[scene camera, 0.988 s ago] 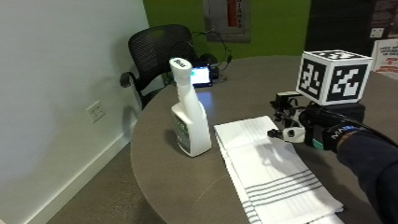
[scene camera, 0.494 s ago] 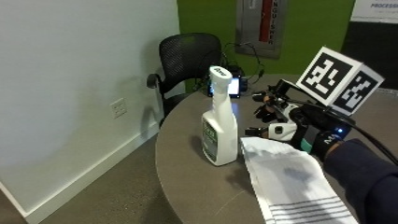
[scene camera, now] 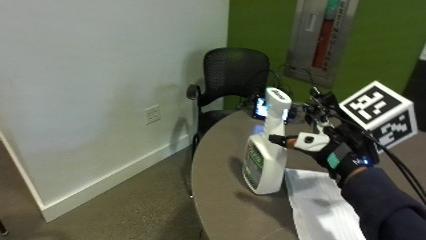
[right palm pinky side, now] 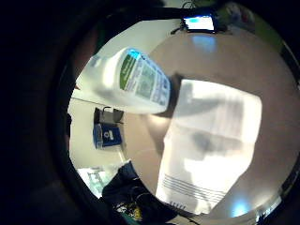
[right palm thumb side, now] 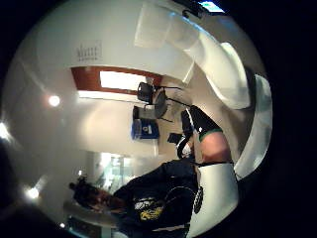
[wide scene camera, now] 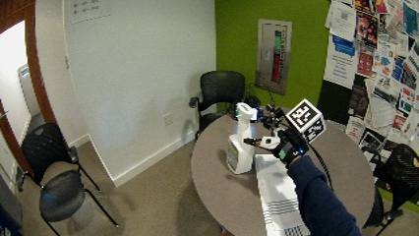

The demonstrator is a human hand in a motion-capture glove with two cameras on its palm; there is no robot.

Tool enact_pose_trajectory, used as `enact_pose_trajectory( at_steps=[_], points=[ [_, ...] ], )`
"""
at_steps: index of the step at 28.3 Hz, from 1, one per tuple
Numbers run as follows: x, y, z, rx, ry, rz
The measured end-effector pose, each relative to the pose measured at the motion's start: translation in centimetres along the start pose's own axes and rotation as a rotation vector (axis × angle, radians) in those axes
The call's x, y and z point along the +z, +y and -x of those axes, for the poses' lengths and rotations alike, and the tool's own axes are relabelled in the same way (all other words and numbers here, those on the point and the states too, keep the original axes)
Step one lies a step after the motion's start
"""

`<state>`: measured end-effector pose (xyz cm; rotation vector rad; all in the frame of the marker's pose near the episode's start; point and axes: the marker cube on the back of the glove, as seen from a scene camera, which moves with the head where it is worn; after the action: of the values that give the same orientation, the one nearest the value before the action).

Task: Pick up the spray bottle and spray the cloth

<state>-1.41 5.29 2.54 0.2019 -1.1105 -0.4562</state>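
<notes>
One step is in hand, by judgement: the reach for the pick-up; the white plastic spray bottle with a green-and-white label (scene camera: 265, 159) stands upright on the round grey-brown table (scene camera: 219, 170), near the edge that faces the white wall; its base rests on the table, so it is not yet lifted.

The black-gloved right hand (scene camera: 333, 147) is at the bottle's neck, just below the spray head; its fingers (scene camera: 287, 140) extend toward the neck and appear to touch it; whether they have curled round it cannot be told from the outside views; no trigger contact is visible.

Bottle orientation: long axis vertical, spray head uppermost; the head appears to point toward the far side of the table and the black mesh office chair (scene camera: 233, 80), not toward the cloth; nozzle detail is too small to confirm.

The white cloth with thin dark stripes at one end (scene camera: 319, 207) lies flat on the table just beside the bottle's base, stretching toward the person; the little finger side palm view shows bottle (right palm pinky side: 136, 82) and cloth (right palm pinky side: 211, 140) adjacent.

Next move, as judged: wrap the fingers round the neck; set a finger on the trigger; lift clear of the table; turn the nozzle down toward the cloth before squeezing.
</notes>
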Motion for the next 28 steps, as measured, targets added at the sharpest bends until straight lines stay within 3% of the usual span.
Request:
enact_pose_trajectory(
  at_steps=[13,19,24,28],
  points=[
    [-0.8,0.8,-4.0,0.089,-0.123,-0.119],
    [2.0,-6.4,5.7,-0.125,-0.228,-0.138],
    [-8.3,-2.9,4.3,-0.083,-0.147,-0.265],
    [-9.2,-2.6,5.7,-0.091,-0.175,-0.271]
  ],
)
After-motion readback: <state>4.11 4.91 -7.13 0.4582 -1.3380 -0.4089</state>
